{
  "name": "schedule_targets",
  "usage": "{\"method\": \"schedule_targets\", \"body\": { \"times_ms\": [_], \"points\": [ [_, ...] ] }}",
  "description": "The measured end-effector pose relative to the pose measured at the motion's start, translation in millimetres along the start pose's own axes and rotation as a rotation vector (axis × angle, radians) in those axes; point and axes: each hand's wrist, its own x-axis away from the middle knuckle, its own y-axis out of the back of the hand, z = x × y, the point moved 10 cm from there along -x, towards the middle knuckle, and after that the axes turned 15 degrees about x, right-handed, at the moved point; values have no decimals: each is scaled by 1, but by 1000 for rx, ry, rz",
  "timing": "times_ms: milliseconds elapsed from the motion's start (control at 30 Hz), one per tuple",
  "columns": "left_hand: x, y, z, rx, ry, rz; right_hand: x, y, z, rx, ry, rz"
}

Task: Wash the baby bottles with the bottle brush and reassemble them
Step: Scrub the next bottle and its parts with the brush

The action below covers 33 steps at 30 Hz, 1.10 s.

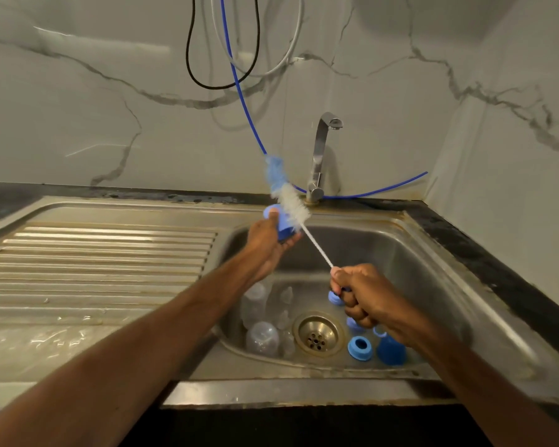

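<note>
The stainless-steel sink [433, 259] holds clear plastic baby bottles [261, 337] beside its drain: light, wet, likely slippery. The right hand [362, 296] clasps the handle of the long white-bristled, wire-stemmed bottle brush [291, 203], which should flex easily. The left hand [265, 243] grips a small blue plastic cap [283, 232], best held round its rim.

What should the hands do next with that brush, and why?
Probably pull the bottle brush back a little and poke its bristles into the blue piece held by the left hand. The right hand grips the handle, but the bristles seem to sit outside the piece, so nothing is being scrubbed.
</note>
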Motion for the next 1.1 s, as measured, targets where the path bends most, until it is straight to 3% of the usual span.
{"method": "schedule_targets", "body": {
  "times_ms": [100,267,367,467,667,833,1000,1100],
  "points": [
    [-11,37,-21,14,-60,-145,3,-12,-2,109,-13,80],
    [1,7,21,-227,49,-5,-5,-1,8,-4,17,-18],
    [-2,-2,14,-87,18,1,-4,-2,3,-48,0,9],
    [-11,18,-8,74,9,-30,-1,-9,-4,59,-8,63],
    [6,-3,19,-102,151,93,-9,2,6,-1,13,-40],
    [-6,13,-10,143,109,43,0,-10,1,54,17,54],
    [4,4,10,-124,154,110,-7,2,9,-22,17,-19],
    [2,-1,8,-127,145,110,-3,1,7,-51,24,4]
  ]
}}
